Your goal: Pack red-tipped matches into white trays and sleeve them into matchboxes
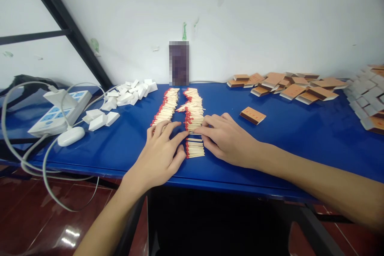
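Two long rows of red-tipped matches lie on the blue table (300, 136): a left row (167, 106) and a right row (193, 108). My left hand (160, 154) rests flat with fingers spread, its fingertips on the near end of the left row and reaching to the right row. My right hand (226, 138) lies on the table with fingers extended, touching the right row from its right side. A small separate bunch of matches (195, 149) lies between my two hands. A single orange matchbox (253, 115) sits just right of my right hand.
White inner trays (126, 96) are heaped at the left. Orange matchboxes (288, 86) are piled at the back right, more boxes (369, 96) at the far right edge. A white power strip (60, 112) with cables and a white adapter (71, 136) lie at the left. A wall stands behind.
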{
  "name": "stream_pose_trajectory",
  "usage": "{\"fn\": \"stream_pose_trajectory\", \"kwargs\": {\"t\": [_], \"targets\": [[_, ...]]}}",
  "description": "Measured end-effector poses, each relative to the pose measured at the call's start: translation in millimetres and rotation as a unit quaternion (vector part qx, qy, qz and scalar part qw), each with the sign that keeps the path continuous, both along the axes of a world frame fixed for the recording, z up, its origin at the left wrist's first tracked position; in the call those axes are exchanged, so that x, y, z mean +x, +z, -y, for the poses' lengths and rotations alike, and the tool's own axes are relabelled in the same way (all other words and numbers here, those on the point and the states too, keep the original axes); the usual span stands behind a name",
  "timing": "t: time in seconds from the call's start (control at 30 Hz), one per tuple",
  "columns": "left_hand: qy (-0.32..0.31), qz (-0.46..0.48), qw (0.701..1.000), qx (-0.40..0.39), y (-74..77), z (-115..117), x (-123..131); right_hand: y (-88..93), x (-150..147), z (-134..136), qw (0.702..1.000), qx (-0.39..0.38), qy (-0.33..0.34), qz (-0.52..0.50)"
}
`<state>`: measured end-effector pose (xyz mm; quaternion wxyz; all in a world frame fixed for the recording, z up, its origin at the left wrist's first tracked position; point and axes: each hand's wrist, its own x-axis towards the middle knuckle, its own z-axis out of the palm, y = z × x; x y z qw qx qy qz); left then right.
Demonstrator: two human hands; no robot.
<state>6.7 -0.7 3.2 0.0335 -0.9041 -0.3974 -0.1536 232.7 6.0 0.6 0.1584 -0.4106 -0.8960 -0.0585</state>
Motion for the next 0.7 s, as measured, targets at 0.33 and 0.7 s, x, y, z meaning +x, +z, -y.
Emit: {"fn": "stream_pose_trajectory", "kwargs": {"t": [0.33,0.7], "targets": [[-0.008,-0.004,1.000,-0.002,-0.7,-1.3,0.9,-2.0,0.2,-0.8,0.999,-0.027,0.008,-0.023],[-0.007,0.013,1.000,0.001,-0.4,0.3,0.1,0.6,0.3,1.3,0.998,-0.024,0.021,-0.050]]}}
